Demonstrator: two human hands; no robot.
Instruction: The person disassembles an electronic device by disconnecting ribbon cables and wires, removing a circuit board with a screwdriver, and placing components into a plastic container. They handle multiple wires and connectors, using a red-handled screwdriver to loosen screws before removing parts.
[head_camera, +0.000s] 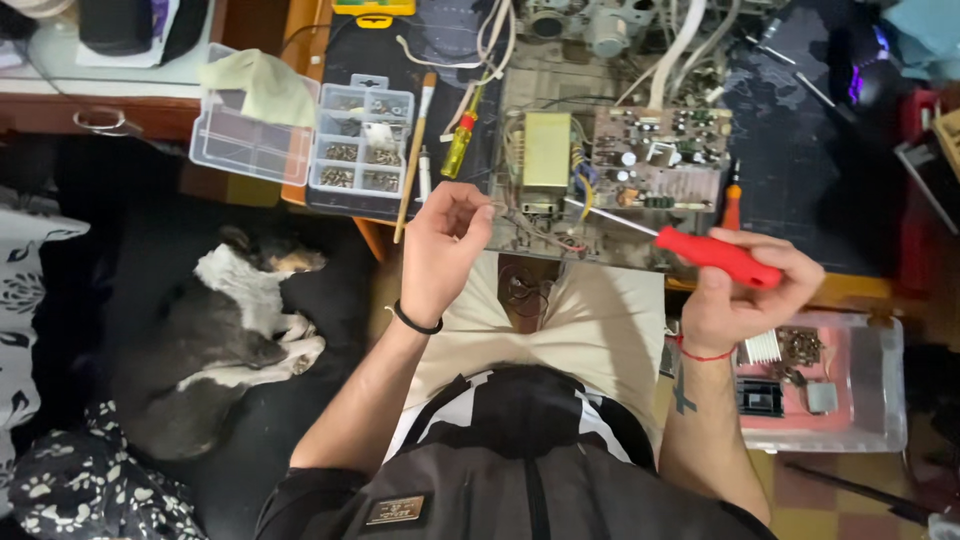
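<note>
Clear compartment box (300, 140) is sitting left on the bench, a pink-floored tray (850, 400) low right. Right hand (745, 295) is clamping the red-handled screwdriver (715, 255), shaft running up-left toward the open chassis (590, 160). Left hand (440, 250) is curling half-shut at the chassis edge, fingertips pinching together.

Seen from above, the right hand (745, 290) grips a red-handled screwdriver (715, 255) whose thin shaft slants left to the open metal chassis (560, 215) at the edge of the desk (800, 170). Inside the chassis sit a boxy transformer (547, 150) and a circuit board (660, 155) beside it. The left hand (440, 250) is raised at the chassis's left edge, fingertips pinched together. A clear compartment box of screws (360, 150) lies further left, a yellow-handled screwdriver (460, 143) nearby. A dog (235, 330) sleeps on the floor.
</note>
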